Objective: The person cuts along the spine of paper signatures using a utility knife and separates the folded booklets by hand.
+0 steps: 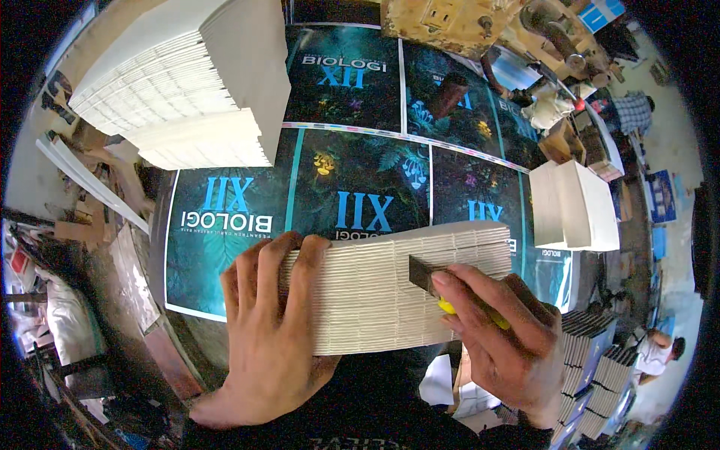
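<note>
Gripping 1 thick white paper block (pixel 367 304), 2 bare hands work nr the body, just above the printed sheets (pixel 360 176). L hand (pixel 274 326) is clamped on the block's L end, fingers curled over the far edge, thumb mostly hidden. R hand (pixel 506 322) is closed round 1 blade tool (pixel 425 274), dark flat blade w/ some yellow showing below the fingers; blade tip is at the block's ridged face, R of centre. Can't tell if it cuts in. Block lies slightly tilted, R end higher.

Sheets are dark teal w/ 5 blocks of large blue lettering visible; exact no. of sheets unclear. 2 more white paper stacks stand on them: 1 tall stack (pixel 176 112) upper L, 1 smaller stack (pixel 574 206) far R. Several dark-edged piles (pixel 596 375) lower R, can't count exactly. 2 other ppl at R: 1 in checked shirt (pixel 634 112) up top, 1 in white shirt (pixel 654 354) lower down.
</note>
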A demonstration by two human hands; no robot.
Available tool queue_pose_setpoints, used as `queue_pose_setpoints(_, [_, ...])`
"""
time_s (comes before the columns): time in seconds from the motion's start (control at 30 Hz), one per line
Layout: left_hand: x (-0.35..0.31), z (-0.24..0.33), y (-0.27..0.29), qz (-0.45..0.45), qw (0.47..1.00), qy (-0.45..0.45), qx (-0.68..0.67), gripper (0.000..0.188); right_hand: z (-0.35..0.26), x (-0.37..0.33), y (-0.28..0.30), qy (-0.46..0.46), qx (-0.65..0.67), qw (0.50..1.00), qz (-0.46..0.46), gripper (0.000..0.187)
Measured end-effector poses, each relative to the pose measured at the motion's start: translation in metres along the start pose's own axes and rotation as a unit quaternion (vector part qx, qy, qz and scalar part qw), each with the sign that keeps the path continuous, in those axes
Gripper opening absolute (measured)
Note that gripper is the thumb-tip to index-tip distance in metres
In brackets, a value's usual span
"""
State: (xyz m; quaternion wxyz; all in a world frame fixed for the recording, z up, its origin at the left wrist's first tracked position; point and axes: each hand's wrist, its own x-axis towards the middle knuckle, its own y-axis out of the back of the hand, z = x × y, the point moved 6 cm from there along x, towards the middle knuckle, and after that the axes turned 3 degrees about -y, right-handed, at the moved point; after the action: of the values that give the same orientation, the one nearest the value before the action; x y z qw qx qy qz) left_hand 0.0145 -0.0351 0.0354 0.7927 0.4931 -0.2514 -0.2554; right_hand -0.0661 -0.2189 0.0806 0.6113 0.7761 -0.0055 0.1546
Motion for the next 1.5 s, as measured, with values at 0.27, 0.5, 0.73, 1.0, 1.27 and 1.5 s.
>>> queue_pose_setpoints(0.27, [0.0030, -0.0012, -0.0048, 0.010, 1.000, -0.003, -0.004, 0.108, 0.0003, -0.0012, -0.0039, -0.008, -0.018, 1.000, 0.015, 0.043])
queue_pose_setpoints(0.5, [0.0041, -0.0007, -0.0037, 0.010, 1.000, -0.001, -0.002, 0.105, -0.0010, -0.0024, -0.0075, -0.010, -0.029, 0.999, 0.018, 0.044])
queue_pose_setpoints(0.73, [0.0021, 0.0008, 0.0004, 0.004, 1.000, 0.002, 0.006, 0.101, -0.0020, -0.0027, -0.0064, -0.010, -0.033, 0.999, 0.028, 0.043])
queue_pose_setpoints(1.0, [0.0031, 0.0007, -0.0041, 0.022, 1.000, -0.008, 0.004, 0.101, 0.0021, -0.0035, -0.0017, -0.015, -0.015, 1.000, 0.009, 0.043])
queue_pose_setpoints(1.27, [0.0029, -0.0004, -0.0022, 0.011, 1.000, -0.001, 0.000, 0.099, 0.0011, -0.0031, -0.0036, -0.013, -0.016, 1.000, 0.014, 0.043])
queue_pose_setpoints(1.5, [0.0044, -0.0010, -0.0029, 0.005, 1.000, 0.000, 0.007, 0.100, 0.0001, -0.0012, -0.0061, -0.007, -0.044, 0.999, 0.014, 0.043])
